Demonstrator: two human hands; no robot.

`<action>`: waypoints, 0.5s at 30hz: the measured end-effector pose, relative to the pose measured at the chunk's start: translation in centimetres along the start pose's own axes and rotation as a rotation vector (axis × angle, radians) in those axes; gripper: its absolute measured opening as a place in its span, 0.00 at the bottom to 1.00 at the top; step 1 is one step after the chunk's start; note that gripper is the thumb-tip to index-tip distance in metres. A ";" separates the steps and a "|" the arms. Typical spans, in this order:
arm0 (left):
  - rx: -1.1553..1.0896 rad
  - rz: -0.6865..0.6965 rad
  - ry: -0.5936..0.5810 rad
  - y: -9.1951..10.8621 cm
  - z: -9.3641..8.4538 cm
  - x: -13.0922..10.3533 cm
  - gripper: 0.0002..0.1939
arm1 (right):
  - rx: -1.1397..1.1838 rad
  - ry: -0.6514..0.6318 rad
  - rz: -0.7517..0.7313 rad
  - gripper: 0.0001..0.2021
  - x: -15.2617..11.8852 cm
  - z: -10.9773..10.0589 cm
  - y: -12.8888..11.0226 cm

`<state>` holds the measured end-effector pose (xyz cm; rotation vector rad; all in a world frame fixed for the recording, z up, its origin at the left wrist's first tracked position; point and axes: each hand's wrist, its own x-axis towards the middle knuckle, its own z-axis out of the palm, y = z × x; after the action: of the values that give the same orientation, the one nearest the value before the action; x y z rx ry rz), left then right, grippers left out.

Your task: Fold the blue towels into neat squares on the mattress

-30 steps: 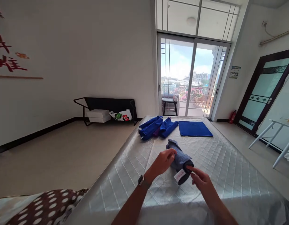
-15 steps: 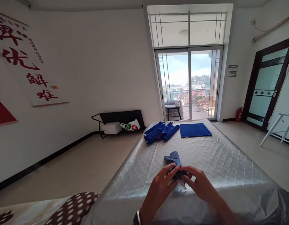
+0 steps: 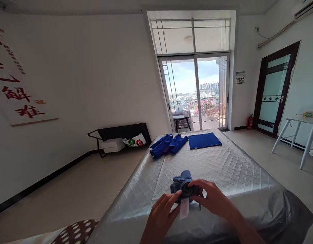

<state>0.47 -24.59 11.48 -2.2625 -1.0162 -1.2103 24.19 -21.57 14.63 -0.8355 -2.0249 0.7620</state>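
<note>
A rolled-up blue-grey cloth [image 3: 184, 177] with a white label [image 3: 184, 208] hanging from it is held just above the near part of the silver mattress. One coiled dark end of the roll faces me. My left hand [image 3: 164, 211] is closed at the roll's lower left, index finger and thumb against it near the label. From the right, my right hand [image 3: 209, 196] grips the cloth, index finger over the top of the coil and thumb at its side. Some fingertips are hidden behind the cloth.
The bed is covered in silver quilted sheeting [image 3: 222, 169]. At its far end lie folded blue fabric pieces [image 3: 169, 145] and a flat blue rectangle [image 3: 205, 140]. A brown dotted blanket [image 3: 76, 232] is at lower left, a white table [image 3: 299, 120] at right.
The rolled cloth has turned so its coiled end faces me and the label shows fully. My left fingers have moved down off its top. The view has swung right.
</note>
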 end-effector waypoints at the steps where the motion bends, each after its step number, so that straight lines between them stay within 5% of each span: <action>1: 0.007 0.006 -0.001 0.0 0.0 -0.2 0.14 | -0.023 0.004 0.001 0.17 -0.1 -0.2 0.0; 7: 0.131 -0.065 0.057 -3.7 -2.7 -1.4 0.11 | -0.159 0.186 0.020 0.15 -0.6 -3.7 0.5; 15: 0.596 -0.405 0.090 -12.7 -11.1 -2.1 0.14 | -0.602 0.654 0.097 0.16 -3.5 -12.6 3.0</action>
<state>-16.01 -23.86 15.83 -1.5767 -1.5978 -0.9615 37.28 -19.68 17.15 -1.3211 -1.6119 -0.1139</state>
